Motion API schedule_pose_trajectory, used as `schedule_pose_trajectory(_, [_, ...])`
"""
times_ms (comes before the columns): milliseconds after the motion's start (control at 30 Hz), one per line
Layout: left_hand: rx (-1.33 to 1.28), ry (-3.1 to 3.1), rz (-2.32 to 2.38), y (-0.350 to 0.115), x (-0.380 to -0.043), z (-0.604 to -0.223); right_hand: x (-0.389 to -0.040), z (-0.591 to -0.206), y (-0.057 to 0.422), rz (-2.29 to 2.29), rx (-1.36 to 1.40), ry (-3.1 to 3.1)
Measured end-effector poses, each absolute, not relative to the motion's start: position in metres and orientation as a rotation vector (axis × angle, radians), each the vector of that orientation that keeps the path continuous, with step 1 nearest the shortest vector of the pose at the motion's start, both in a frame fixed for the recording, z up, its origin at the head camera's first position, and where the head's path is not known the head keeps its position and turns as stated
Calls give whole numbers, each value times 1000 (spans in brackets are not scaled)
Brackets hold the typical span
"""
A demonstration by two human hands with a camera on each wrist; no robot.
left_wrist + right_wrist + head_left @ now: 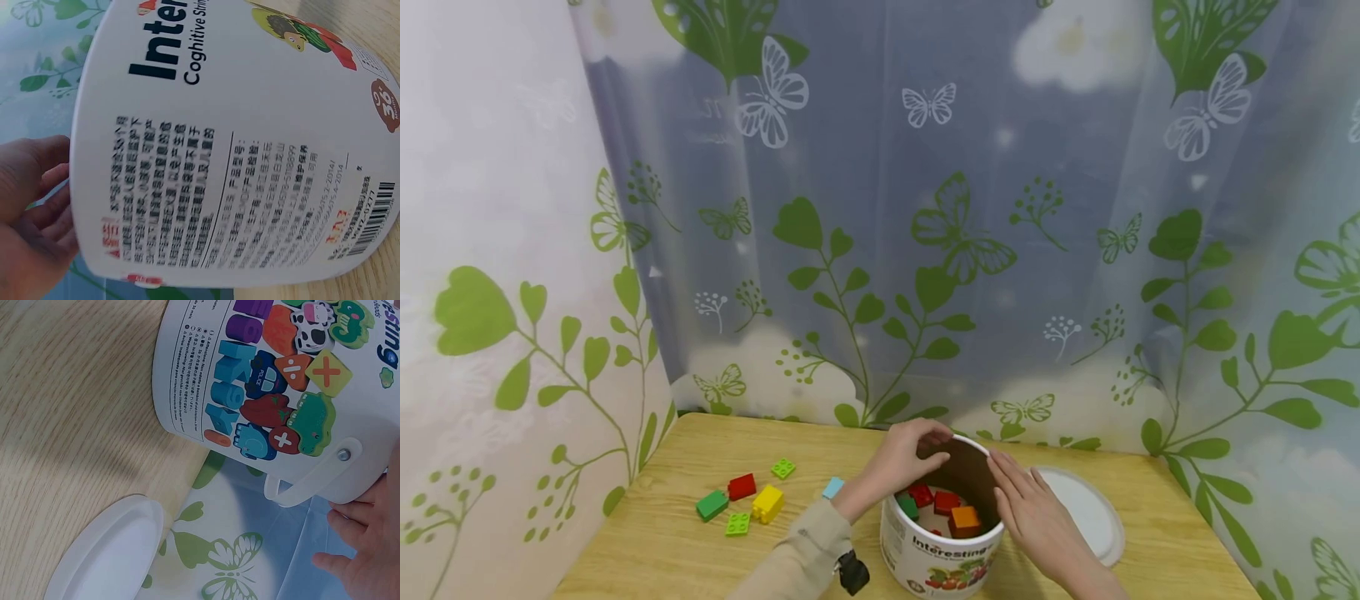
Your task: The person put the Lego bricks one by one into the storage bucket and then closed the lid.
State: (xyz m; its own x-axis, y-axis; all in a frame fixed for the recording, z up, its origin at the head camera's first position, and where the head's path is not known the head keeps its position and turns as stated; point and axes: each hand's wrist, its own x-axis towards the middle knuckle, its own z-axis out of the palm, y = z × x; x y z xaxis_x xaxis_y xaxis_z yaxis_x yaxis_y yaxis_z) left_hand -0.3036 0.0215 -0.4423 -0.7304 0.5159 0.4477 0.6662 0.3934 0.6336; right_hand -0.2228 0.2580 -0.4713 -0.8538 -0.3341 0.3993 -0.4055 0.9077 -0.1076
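A white round bucket (942,562) with printed sides stands at the table's front, its open top facing up. Inside lie several toy blocks, among them an orange block (965,522) and a red block (947,502). My left hand (910,450) is at the left rim, thumb and fingers apart over the opening, with nothing showing between them. In the left wrist view, its fingers (53,219) pass partly out of sight behind the rim. My right hand (1033,512) rests with straight fingers along the right rim, near the bucket's white handle (312,481).
A white round lid (1082,512) lies right of the bucket. To the left are a green block (712,505), a red block (742,486), a yellow block (768,504) and light green flat pieces (783,468). A light blue block (832,487) sits by my left wrist. A patterned curtain (865,250) hangs behind.
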Motion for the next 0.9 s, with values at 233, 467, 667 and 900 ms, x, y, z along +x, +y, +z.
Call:
schedule_pose_trajectory(233, [-993,-2410,-1323,4,-300,-442,-223,-471,257,266,537,-2697])
schedule_pose_trajectory(467, [-919,-2375,-1357,-21,-298,-444,-224,-472,258,272,543,-2692])
schedule_pose_trajectory(667, [-838,-2351,-1378,-41,-299,-450,-224,-474,258,249,539,-2677])
schedule_pose_trajectory(900, [-722,-2377,-1358,-59,-300,-466,-223,-473,258,247,541,-2687])
